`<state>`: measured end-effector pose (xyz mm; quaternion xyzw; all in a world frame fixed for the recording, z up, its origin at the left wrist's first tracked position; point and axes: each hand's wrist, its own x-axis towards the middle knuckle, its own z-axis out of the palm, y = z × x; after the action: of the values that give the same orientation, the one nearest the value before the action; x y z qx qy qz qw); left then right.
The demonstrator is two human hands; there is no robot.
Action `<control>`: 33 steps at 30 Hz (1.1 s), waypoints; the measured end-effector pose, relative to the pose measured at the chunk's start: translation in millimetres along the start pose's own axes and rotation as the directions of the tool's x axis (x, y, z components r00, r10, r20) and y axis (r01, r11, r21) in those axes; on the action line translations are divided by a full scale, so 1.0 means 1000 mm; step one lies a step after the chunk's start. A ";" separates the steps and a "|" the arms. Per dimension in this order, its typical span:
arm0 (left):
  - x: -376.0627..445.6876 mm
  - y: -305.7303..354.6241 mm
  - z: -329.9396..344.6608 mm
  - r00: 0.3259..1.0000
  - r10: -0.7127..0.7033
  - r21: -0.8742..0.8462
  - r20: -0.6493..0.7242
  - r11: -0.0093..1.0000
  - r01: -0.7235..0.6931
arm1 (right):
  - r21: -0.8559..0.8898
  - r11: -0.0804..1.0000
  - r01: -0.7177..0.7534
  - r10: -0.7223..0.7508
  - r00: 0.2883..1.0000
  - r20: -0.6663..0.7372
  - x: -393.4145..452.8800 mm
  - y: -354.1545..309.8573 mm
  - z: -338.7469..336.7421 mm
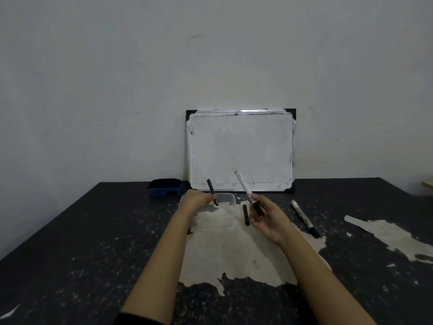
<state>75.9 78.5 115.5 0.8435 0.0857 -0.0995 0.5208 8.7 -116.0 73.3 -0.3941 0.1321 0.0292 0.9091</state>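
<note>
My left hand (196,200) grips a short black marker cap (212,191) that points up and away from me. My right hand (269,218) holds a white marker (246,188) by its black lower end, tilted up and to the left. Both hands hover over the dark table in front of a small whiteboard (241,151) that leans against the wall. A second black cap (246,215) lies on the table between my hands. Another marker (304,218), white with a black cap, lies to the right of my right hand.
A clear plastic container (228,198) sits partly behind my left hand. A dark blue board eraser (165,187) rests at the back left near the wall. The black table (82,242) has large worn pale patches. A wooden edge (427,185) shows at far right.
</note>
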 end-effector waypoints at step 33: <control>-0.022 0.017 0.045 0.939 0.333 -0.330 0.084 0.899 -0.289 | -0.047 0.999 -0.016 0.019 0.998 0.067 0.004 0.007 -0.002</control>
<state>55.8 30.1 116.0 0.7442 -0.0719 -0.0580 0.6615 10.9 -112.6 65.7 -0.4129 0.1042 0.0534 0.9032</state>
